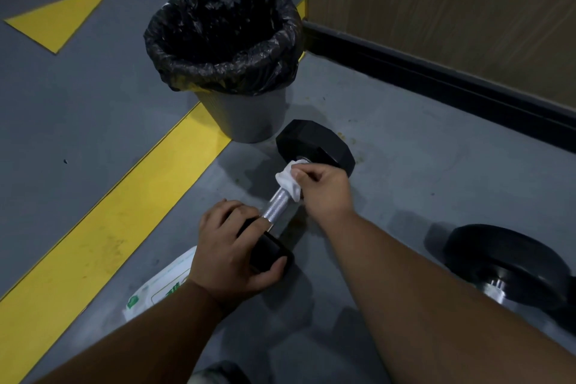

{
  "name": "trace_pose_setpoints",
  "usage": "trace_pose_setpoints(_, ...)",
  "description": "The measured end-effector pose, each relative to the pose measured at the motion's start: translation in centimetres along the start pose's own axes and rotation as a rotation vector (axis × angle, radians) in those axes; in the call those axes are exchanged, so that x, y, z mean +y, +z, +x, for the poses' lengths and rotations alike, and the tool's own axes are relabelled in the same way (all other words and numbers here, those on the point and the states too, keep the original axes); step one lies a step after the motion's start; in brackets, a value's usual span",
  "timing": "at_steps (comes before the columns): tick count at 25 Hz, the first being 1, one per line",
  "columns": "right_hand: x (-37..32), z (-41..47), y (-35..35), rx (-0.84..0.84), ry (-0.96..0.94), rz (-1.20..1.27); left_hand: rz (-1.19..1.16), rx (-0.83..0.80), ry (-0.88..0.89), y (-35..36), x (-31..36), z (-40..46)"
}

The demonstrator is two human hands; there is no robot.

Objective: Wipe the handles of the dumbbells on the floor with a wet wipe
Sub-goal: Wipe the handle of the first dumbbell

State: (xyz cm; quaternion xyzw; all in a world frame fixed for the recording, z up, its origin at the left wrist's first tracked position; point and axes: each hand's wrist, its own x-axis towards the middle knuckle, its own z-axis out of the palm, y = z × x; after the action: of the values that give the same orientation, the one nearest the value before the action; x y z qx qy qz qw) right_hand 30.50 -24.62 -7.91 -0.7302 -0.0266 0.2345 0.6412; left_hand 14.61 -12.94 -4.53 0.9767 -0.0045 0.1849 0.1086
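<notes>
while the left hand (232, 251) clasps the dumbbell (280, 203) end, the right hand's (325, 190) grip pinches the wet wipe (288, 179) around its handle.

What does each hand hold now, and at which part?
The right hand holds a white wet wipe wrapped on the far end of the dumbbell handle. The left hand grips the near black head of that dumbbell.

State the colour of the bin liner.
Black; the bin liner shows clearly in the head view.

white wet wipe (289, 180), black dumbbell (314, 146), knurled silver handle (276, 204), yellow floor stripe (103, 227)
</notes>
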Motion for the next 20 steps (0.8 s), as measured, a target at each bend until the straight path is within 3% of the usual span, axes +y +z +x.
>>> trace_pose_setpoints(2, 0.2, -0.6, 0.7, 0.029, 0.023, 0.047, -0.002, 0.002, 0.006, 0.0, -0.1, 0.0)
trace_pose_setpoints(7, 2.5, -4.4, 2.2, -0.287, 0.006, -0.087, -0.015, -0.012, -0.016, 0.0, -0.2, -0.1)
trace_pose_setpoints(9, 1.8, -2.7, 1.8, -0.232, -0.03, -0.096, -0.022, -0.012, -0.021, -0.1, -0.5, 0.0)
trace_pose_setpoints(13, 0.5, -1.1, 1.6, 0.036, 0.029, 0.008, -0.033, -0.031, -0.013, -0.2, -0.7, 0.0)
trace_pose_setpoints(15, 1.1, -2.8, 2.4, -0.012, 0.032, 0.01, -0.037, -0.028, -0.015, -0.1, -0.8, -0.1)
trace_pose_setpoints(18, 2.0, -4.5, 2.8, -0.244, -0.017, -0.092, -0.066, -0.022, -0.023, -0.1, -1.5, -0.1)
trace_pose_setpoints(20, 1.6, -2.6, 2.4, -0.24, -0.037, -0.116, -0.095, -0.012, -0.032, -0.1, -2.1, 0.1)
